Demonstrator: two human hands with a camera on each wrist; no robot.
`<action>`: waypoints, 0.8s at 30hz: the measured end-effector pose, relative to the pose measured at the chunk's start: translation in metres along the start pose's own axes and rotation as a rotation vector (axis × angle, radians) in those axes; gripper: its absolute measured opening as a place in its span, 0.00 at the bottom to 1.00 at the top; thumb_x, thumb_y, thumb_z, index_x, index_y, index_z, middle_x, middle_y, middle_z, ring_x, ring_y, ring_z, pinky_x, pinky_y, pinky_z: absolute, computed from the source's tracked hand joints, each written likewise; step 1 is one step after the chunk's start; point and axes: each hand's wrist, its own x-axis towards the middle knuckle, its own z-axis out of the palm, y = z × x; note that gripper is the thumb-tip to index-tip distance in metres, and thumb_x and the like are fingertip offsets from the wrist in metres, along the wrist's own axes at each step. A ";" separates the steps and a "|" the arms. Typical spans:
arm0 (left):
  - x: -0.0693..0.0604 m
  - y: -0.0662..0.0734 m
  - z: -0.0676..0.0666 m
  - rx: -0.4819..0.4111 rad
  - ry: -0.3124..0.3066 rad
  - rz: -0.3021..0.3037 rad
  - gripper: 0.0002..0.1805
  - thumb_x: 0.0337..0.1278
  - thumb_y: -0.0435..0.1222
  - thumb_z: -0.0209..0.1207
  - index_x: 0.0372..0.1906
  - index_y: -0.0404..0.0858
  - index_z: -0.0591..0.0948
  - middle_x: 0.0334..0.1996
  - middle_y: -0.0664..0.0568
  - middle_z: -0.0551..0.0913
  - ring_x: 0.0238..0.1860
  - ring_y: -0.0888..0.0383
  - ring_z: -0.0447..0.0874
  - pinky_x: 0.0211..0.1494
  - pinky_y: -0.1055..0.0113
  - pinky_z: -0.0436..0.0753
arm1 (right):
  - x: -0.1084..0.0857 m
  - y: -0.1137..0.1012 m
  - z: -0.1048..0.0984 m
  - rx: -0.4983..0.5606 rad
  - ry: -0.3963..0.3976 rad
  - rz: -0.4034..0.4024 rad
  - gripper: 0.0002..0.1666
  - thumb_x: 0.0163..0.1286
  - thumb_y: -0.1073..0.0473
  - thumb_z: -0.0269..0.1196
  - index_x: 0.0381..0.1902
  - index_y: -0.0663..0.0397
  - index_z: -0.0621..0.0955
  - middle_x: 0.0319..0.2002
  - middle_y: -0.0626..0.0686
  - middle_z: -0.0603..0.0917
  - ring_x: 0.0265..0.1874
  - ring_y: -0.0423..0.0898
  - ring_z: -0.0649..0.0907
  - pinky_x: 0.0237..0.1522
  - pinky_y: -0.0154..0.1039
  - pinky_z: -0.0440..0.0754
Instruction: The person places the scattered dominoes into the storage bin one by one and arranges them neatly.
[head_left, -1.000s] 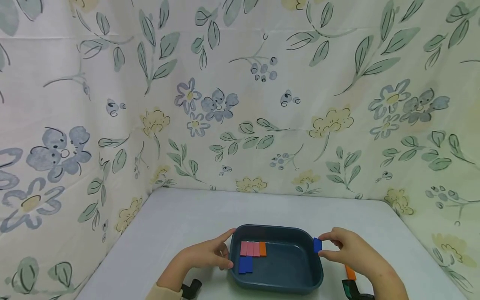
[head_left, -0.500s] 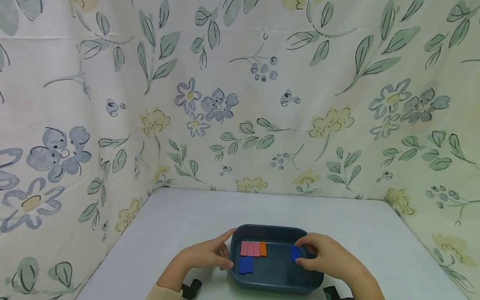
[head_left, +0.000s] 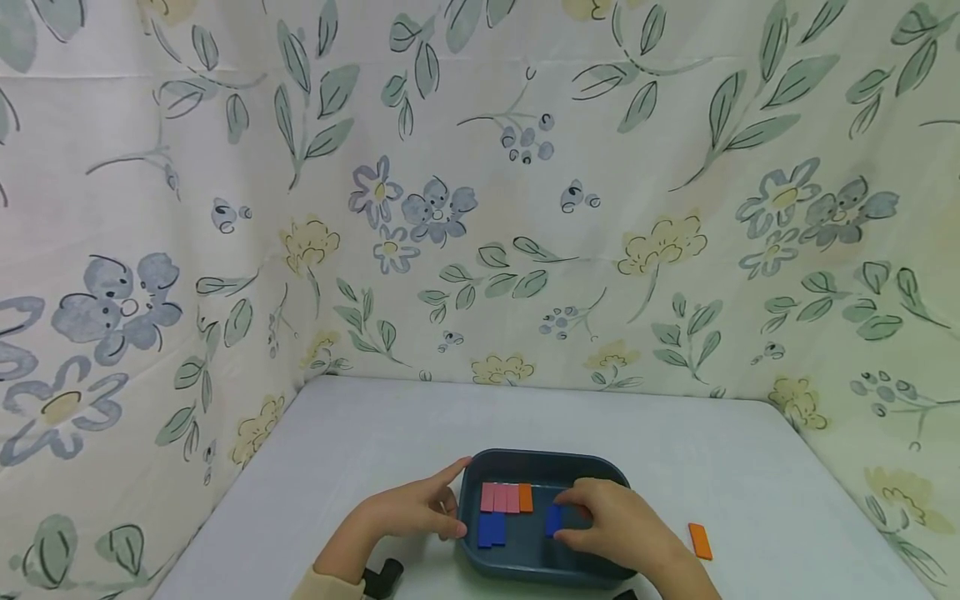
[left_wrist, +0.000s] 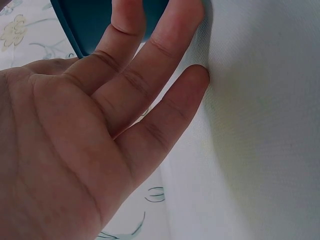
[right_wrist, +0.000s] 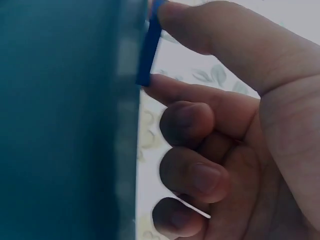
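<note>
In the head view, a dark teal tray point(head_left: 525, 565) stands on the white table. My right hand point(head_left: 618, 521) is inside its right half and pinches a blue tile point(head_left: 553, 521) by its ends between thumb and index finger. The right wrist view shows that blue tile point(right_wrist: 150, 47) edge-on, with the other fingers curled below, off the tile. My left hand point(head_left: 408, 507) rests against the tray's left side, thumb and index finger spread along the rim. Pink tiles point(head_left: 499, 497) and one orange tile point(head_left: 526, 497) lie in a row in the tray. Blue tiles point(head_left: 491, 529) lie side by side below them.
A loose orange tile point(head_left: 700, 541) lies on the table point(head_left: 390, 417) right of the tray. Floral cloth point(head_left: 480, 317) hangs behind the table and along its sides. A black piece point(head_left: 384, 577) shows by the left wrist.
My right hand has carried the blue tile from outside the tray's right rim leftward into the tray. This uncovers the loose orange tile on the table. The left hand has stayed put.
</note>
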 end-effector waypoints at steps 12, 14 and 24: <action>0.000 0.000 -0.001 0.006 -0.007 0.007 0.53 0.58 0.39 0.69 0.81 0.51 0.48 0.39 0.47 0.80 0.36 0.52 0.82 0.42 0.57 0.76 | 0.010 -0.008 0.020 -0.095 0.039 -0.018 0.27 0.55 0.36 0.74 0.46 0.46 0.88 0.21 0.40 0.69 0.22 0.35 0.69 0.24 0.36 0.64; 0.000 0.000 -0.001 0.008 -0.006 0.006 0.53 0.58 0.38 0.69 0.81 0.51 0.48 0.39 0.47 0.80 0.36 0.52 0.82 0.43 0.56 0.75 | 0.011 -0.009 0.024 -0.101 0.060 -0.040 0.26 0.56 0.37 0.74 0.45 0.47 0.88 0.21 0.39 0.68 0.21 0.35 0.68 0.23 0.35 0.64; 0.000 0.000 -0.001 0.000 -0.009 0.009 0.53 0.58 0.38 0.69 0.81 0.50 0.48 0.39 0.47 0.80 0.36 0.52 0.82 0.43 0.56 0.75 | 0.022 -0.017 0.040 -0.183 0.057 -0.040 0.26 0.54 0.39 0.75 0.44 0.49 0.89 0.22 0.38 0.70 0.21 0.36 0.69 0.25 0.36 0.68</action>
